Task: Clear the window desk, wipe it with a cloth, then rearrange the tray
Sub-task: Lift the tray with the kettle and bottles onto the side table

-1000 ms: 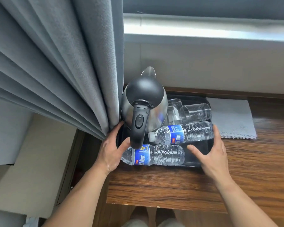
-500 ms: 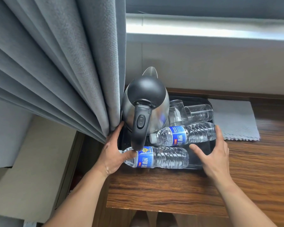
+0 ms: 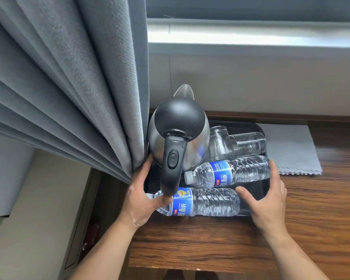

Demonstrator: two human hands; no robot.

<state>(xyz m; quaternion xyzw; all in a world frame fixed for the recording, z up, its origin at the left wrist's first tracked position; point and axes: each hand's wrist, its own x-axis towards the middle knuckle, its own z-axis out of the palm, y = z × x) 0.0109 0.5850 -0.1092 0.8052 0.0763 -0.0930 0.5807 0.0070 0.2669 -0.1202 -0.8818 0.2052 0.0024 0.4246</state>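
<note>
A black tray (image 3: 255, 186) lies at the left end of the wooden desk (image 3: 210, 243). It holds a steel kettle (image 3: 180, 126) with a black lid and handle, two clear glasses (image 3: 247, 144) on their sides, and two water bottles with blue labels, also lying down. The near bottle (image 3: 206, 202) lies along the tray's front edge; the far bottle (image 3: 230, 171) is behind it. My left hand (image 3: 139, 201) grips the tray's left edge, thumb against the near bottle. My right hand (image 3: 269, 201) grips the right front corner, thumb inside the tray.
A folded grey cloth (image 3: 291, 148) lies flat on the desk just right of the tray. A heavy grey curtain (image 3: 79, 87) hangs against the kettle and my left hand. The wall and window sill (image 3: 251, 33) stand behind the desk, whose left edge drops off beside the tray.
Both hands have closed in on the tray's sides. My left thumb has come down onto the near bottle, and my right thumb has moved over the tray's rim.
</note>
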